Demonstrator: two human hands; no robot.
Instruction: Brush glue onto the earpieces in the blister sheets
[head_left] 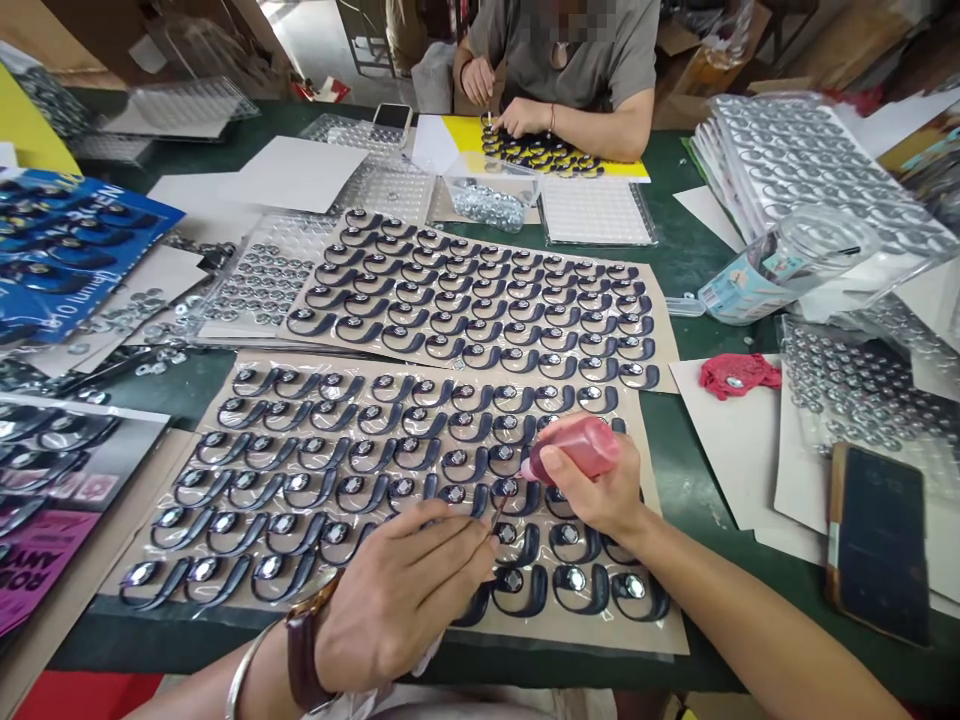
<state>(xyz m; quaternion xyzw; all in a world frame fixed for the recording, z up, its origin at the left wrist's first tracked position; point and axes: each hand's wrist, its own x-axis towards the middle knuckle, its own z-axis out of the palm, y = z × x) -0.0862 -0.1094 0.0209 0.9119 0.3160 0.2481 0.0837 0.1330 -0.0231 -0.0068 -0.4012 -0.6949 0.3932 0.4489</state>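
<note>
In my right hand is a pink squeeze bottle, its nozzle tilted down to the left over a row of small black curved bands with shiny round centres. My left hand is closed, fingers together, beside the nozzle. A thin pointed tool sticks out from its fingertips, mostly hidden by the hand. Under both hands lies a cardboard sheet with clear film, carrying rows of these black bands. A second such sheet, also full of black bands, lies just behind it.
Across the table a person works over a yellow sheet. A clear tub of shiny round pieces stands mid-table. At right are a phone, red cloth, plastic cup and stacked trays. Printed blue cards lie left.
</note>
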